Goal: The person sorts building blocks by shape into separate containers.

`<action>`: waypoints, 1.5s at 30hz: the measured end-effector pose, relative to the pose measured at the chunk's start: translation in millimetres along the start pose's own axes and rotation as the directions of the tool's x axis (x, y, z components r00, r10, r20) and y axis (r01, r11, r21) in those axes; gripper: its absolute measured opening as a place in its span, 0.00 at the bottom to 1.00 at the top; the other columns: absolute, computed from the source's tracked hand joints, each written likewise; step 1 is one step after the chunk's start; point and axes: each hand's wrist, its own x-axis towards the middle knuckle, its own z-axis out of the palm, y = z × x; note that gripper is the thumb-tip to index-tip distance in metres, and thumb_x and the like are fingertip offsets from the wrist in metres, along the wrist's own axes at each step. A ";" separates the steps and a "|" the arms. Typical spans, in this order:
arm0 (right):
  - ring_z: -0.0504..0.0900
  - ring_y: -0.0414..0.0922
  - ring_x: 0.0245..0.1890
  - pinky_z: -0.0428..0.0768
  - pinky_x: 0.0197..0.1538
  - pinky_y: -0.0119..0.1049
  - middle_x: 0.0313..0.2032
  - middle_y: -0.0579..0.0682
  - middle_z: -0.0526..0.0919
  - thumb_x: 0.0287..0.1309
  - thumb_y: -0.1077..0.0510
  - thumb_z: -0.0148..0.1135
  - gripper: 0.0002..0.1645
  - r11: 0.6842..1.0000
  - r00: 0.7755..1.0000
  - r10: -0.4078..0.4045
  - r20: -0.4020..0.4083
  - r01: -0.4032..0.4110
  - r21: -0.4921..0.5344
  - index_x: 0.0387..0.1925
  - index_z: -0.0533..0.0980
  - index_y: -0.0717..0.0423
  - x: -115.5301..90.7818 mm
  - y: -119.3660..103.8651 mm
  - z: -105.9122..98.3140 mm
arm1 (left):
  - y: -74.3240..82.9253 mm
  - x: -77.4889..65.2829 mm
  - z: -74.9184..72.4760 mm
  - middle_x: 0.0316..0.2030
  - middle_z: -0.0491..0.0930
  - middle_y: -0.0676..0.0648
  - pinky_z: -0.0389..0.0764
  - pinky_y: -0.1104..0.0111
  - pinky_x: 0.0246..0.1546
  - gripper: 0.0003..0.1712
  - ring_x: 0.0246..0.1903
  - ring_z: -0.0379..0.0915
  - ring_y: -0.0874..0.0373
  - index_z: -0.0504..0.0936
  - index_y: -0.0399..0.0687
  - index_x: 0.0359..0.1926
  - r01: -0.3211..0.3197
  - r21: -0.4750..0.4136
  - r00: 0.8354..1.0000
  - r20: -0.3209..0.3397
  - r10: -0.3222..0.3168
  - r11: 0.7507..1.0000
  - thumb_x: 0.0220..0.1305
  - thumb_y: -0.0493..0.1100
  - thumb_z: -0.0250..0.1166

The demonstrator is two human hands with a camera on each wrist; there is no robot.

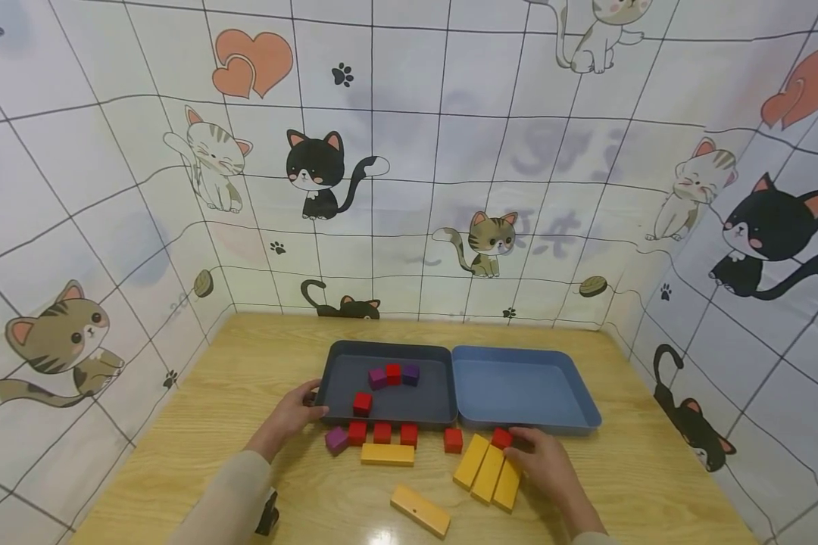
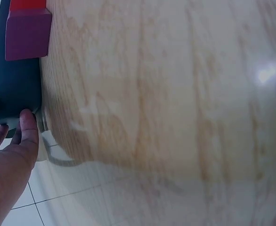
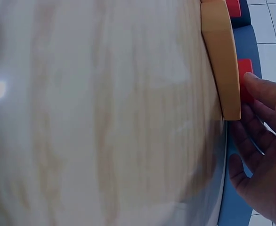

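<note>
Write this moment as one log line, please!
left hand: grips dark tray | right hand: pinches red cube beside yellow blocks | dark tray: four cubes inside

you face: dark-grey tray (image 1: 423, 406) | blue tray (image 1: 525, 386) | red cubes (image 1: 363, 404) | purple cubes (image 1: 337, 440) | yellow blocks (image 1: 387, 455) | light-brown wood-grained table (image 1: 334, 499) | white wall (image 1: 409, 151), black-gridded, cat-printed

Cannot read any text, label, brand or number. Can only make out, in the head view, faint purple character-like marks (image 1: 544, 150) on the cat-print wall covering (image 1: 409, 151), right of the middle, in roughly two rows, one above the other, too pale and blurred to decipher.
</note>
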 end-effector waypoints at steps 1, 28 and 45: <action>0.74 0.64 0.58 0.69 0.60 0.61 0.55 0.64 0.79 0.59 0.56 0.69 0.25 1.000 1.000 0.002 -0.004 -0.002 -0.003 0.55 0.79 0.64 -0.5 0.7 0.0 | 0.0 0.0 0.2 0.55 0.74 0.30 0.78 0.55 0.50 0.36 0.51 0.73 0.43 0.62 0.32 0.71 -0.001 -0.002 1.000 0.004 0.001 1.000 0.64 0.31 0.64; 0.78 0.54 0.53 0.73 0.57 0.56 0.50 0.56 0.83 0.61 0.51 0.68 0.25 0.994 0.998 0.005 -0.057 0.001 0.108 0.55 0.80 0.61 -8.7 -11.0 -11.8 | -0.8 0.5 1.1 0.56 0.74 0.30 0.77 0.54 0.50 0.35 0.52 0.72 0.42 0.62 0.32 0.71 -0.003 0.004 1.000 0.011 0.003 1.000 0.65 0.32 0.63; 0.77 0.56 0.56 0.73 0.60 0.53 0.53 0.57 0.82 0.59 0.54 0.70 0.26 0.982 0.997 -0.010 -0.072 0.024 0.186 0.56 0.79 0.62 1.1 -32.7 -8.4 | -0.8 0.0 1.1 0.56 0.74 0.28 0.77 0.54 0.50 0.35 0.52 0.74 0.42 0.62 0.31 0.71 -0.013 -0.005 1.000 0.012 0.013 1.000 0.65 0.31 0.63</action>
